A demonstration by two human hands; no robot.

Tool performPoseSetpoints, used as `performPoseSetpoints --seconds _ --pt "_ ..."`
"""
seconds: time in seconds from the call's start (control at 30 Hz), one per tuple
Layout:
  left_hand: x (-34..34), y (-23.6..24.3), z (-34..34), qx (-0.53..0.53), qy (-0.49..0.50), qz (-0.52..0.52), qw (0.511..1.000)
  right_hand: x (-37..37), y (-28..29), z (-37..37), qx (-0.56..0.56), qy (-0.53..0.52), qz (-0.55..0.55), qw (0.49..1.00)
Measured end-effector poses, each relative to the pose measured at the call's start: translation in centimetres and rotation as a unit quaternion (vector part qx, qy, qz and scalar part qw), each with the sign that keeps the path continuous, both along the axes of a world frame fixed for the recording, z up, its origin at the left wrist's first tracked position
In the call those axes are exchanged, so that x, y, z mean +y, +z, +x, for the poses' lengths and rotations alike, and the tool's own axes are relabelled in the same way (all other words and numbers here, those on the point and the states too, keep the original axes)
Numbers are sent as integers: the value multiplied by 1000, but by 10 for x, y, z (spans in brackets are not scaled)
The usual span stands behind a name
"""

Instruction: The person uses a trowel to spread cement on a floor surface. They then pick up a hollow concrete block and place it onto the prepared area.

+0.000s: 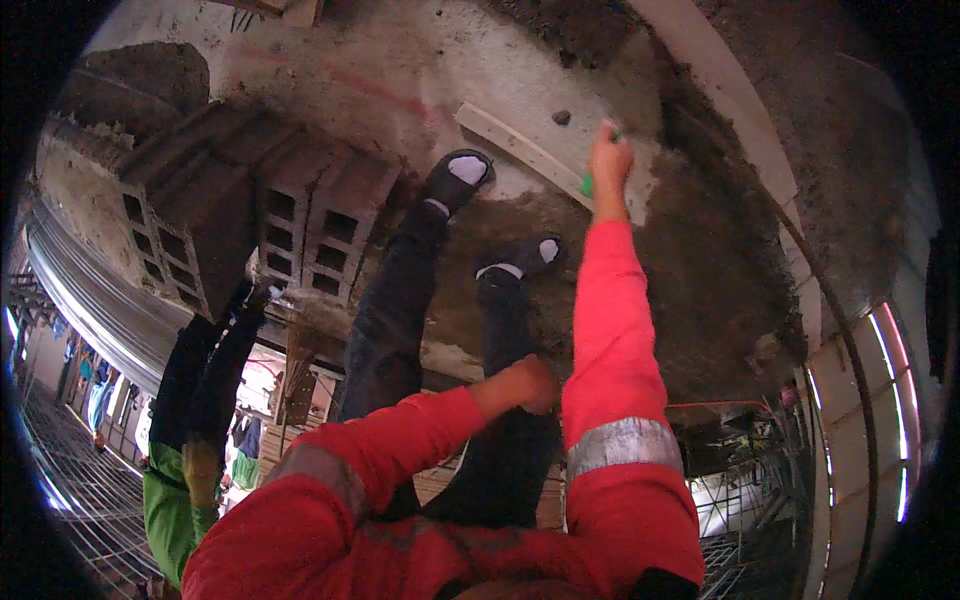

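My right hand [611, 162] reaches far forward over the floor at the end of a stretched arm. Its fingers are closed on a green-handled tool [587, 185]; green shows on both sides of the fist, and the tool's working end cannot be made out. Close beside this hand, a long pale wooden board [520, 152] lies aslant on the floor. My left hand [534, 384] is curled into a fist in front of my thigh, its arm bent across my body. Nothing shows in that fist.
Hollow concrete blocks [300, 225] stand side by side at the left. A person in a green top [170, 500] is beside them. My dark shoes [462, 172] are on the floor near the board. A small dark lump [561, 117] lies beyond it. Dark damp-looking ground [715, 300] spreads at the right.
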State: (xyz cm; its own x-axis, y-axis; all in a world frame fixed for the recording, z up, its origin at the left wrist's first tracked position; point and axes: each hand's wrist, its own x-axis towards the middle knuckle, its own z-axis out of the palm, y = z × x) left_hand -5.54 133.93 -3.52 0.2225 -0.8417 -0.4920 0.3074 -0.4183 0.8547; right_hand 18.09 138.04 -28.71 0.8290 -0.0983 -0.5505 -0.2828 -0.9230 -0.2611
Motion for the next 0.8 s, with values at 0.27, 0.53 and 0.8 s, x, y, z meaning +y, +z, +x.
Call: performPoseSetpoints --seconds 0.27,0.53,0.8 --pt "5 2 -4 -16 1 15 1000 -40 44 -15 38 132 -71 988" --pt "12 -16 -14 12 5 64 998 -248 50 -152 163 -60 24 985" --pt "32 -50 -98 3 300 238 924 -347 73 -328 395 -593 359 602"
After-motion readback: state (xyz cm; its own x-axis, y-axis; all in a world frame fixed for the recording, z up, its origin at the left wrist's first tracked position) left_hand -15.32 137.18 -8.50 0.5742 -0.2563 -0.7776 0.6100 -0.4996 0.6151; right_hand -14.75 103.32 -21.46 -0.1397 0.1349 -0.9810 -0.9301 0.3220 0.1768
